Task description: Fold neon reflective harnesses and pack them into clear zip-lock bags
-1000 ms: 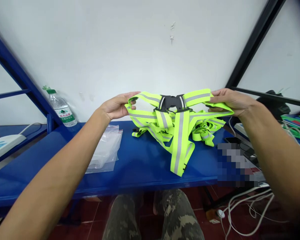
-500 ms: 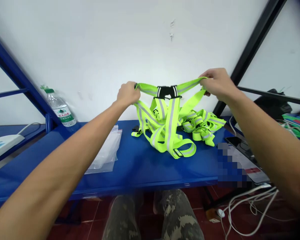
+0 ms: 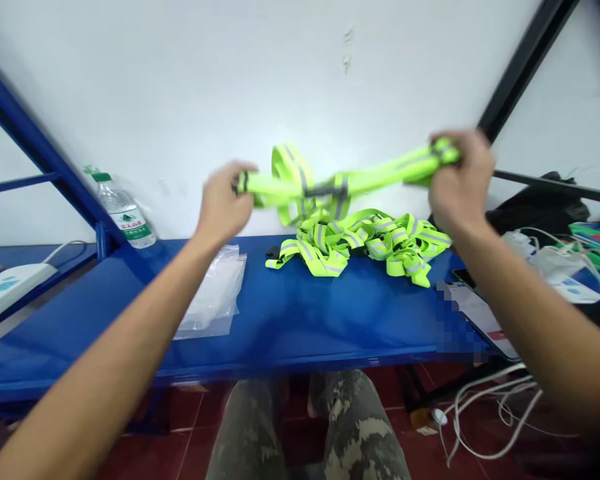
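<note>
Left hand (image 3: 227, 203) & right hand (image 3: 463, 177) — both clenched on ends of yellow-green reflective harness (image 3: 337, 190), held up mid-frame.
Lifted since half a sec ago: long strap then draped on blue table (image 3: 290, 327), now up in the air w/ a loop (image 3: 300, 175) flung upward; pile of straps (image 3: 377, 247) left lying below, centre-right of frame. Prob. means one piece singled out from the rest. Motion blur over both hands & harness middle — can't make out finger placement or fittings; contact betw. harness underside & pile, can't tell. Lower right: pixelated patch (image 3: 457, 330) covering table edge.
</note>
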A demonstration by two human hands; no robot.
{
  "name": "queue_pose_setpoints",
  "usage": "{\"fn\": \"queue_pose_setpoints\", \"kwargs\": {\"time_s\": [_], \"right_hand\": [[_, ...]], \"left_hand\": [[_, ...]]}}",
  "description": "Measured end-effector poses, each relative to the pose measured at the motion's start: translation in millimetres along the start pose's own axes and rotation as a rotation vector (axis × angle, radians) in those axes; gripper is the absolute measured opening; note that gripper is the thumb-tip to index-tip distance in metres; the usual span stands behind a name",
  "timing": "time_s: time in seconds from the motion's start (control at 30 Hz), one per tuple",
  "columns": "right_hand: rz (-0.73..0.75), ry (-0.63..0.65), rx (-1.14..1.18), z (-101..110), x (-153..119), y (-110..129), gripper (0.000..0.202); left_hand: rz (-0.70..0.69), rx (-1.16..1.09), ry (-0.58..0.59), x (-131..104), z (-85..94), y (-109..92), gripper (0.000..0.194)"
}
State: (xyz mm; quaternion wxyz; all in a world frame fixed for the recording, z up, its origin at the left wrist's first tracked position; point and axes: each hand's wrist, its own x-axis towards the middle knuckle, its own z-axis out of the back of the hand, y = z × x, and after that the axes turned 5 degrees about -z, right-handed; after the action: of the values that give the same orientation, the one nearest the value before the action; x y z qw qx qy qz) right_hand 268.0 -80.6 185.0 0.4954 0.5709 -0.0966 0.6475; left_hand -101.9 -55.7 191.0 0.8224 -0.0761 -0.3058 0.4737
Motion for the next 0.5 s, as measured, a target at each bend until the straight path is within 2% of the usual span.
{"fn": "queue_pose_setpoints", "kwargs": {"time_s": [0.03, 0.1, 0.2, 0.3, 0.4, 0.43, 0.5], "right_hand": [[-0.055, 0.000, 0.016, -4, -36, -3, 0.039], [-0.146, 0.218, 0.096, -10, -97, -13, 0.039], [-0.154, 0.550, 0.099, -13, -152, -29, 0.047], [-0.124, 0.781, 0.064, -8, -171, -38, 0.057], [-0.135, 0.982, 0.045, 5, -166, -36, 0.069], [-0.149, 1.056, 0.043, 10, -162, -34, 0.071], [-0.186, 1.219, 0.047, 20, -152, -28, 0.079]], "left_hand": [[0.001, 0.000, 0.043, -27, -17.6, 8, 0.044], [-0.007, -0.001, 0.130, -73, -48.8, 22, 0.043], [-0.045, 0.022, 0.273, -117, -76.5, 35, 0.040], [-0.064, 0.027, 0.391, -132, -78.3, 29, 0.047], [-0.032, -0.031, 0.535, -133, -67.5, 13, 0.073], [-0.018, -0.046, 0.569, -133, -64.9, 8, 0.075], [0.000, -0.054, 0.573, -134, -64.0, 3, 0.064]]}}
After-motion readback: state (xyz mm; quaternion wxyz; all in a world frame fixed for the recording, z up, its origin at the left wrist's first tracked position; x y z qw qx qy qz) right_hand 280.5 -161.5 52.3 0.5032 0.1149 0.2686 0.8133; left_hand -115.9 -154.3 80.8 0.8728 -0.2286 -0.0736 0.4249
